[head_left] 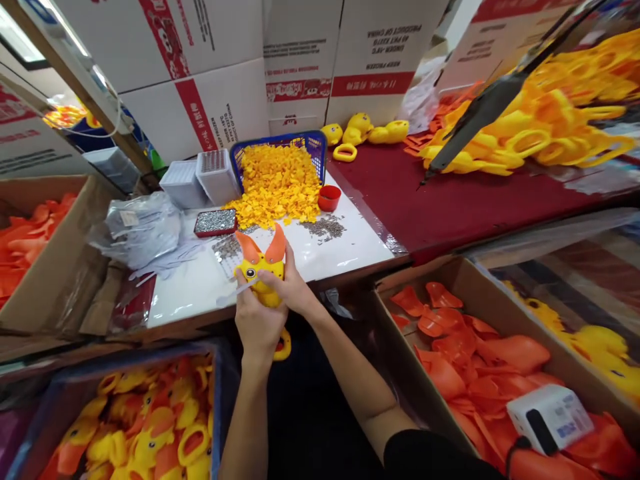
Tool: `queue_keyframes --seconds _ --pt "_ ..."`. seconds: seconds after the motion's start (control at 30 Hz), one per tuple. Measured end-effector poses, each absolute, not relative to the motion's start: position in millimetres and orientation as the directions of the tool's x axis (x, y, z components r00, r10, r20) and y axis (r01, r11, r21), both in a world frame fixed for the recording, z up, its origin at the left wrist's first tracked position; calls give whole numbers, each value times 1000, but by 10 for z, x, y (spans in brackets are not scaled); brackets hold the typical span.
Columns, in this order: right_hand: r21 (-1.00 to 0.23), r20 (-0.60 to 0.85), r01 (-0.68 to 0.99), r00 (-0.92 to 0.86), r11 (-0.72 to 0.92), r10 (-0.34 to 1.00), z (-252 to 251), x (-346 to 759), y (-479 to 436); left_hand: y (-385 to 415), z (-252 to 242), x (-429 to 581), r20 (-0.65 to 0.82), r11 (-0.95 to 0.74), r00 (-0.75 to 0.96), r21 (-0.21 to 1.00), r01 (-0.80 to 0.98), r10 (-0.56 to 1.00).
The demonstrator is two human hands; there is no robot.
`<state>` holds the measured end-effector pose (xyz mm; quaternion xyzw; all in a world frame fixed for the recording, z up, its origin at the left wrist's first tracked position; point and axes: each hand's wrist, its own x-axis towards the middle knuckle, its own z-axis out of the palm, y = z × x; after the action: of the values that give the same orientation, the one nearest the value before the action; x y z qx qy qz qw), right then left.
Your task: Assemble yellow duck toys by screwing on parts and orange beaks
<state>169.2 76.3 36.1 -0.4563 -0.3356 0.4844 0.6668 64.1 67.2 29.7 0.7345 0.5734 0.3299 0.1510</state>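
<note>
Both of my hands are closed around a yellow plastic duck toy (pixel 270 268), held above the table's front edge. Its two orange bill pieces (pixel 275 245) point up and spread apart, and a printed eye faces left. My left hand (pixel 257 323) wraps the toy from below and the left. My right hand (pixel 295 287) grips its right side, with the thumb across the front. A thin whitish strip (pixel 243 287) sticks out by my left fingers; what holds it I cannot make out. A yellow ring-shaped handle (pixel 284 345) hangs below my hands.
A blue basket (pixel 325 157) spills small yellow parts. Near it are a red cup (pixel 329 198), loose metal pins (pixel 324 228) and a tray of screws (pixel 215 222). A power screwdriver (pixel 475 123) hangs at right. Boxes of orange parts (pixel 465 347) and finished-looking ducks (pixel 155 433) flank me.
</note>
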Motion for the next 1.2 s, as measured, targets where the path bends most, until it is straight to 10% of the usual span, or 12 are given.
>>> queue_keyframes --seconds 0.27,0.43,0.83,1.2 --pt "-782 81 -559 348 276 934 418 1949 727 787 510 113 160 -371 531 872 318 832" --pt "-830 55 -533 212 162 976 350 2037 684 1127 444 -33 59 -85 285 993 80 957" --pt "-783 48 -613 104 102 993 333 2105 708 1380 597 274 78 -282 515 900 332 854" --pt "-807 68 -576 134 133 989 302 1991 660 1318 429 261 123 -229 418 950 214 900"
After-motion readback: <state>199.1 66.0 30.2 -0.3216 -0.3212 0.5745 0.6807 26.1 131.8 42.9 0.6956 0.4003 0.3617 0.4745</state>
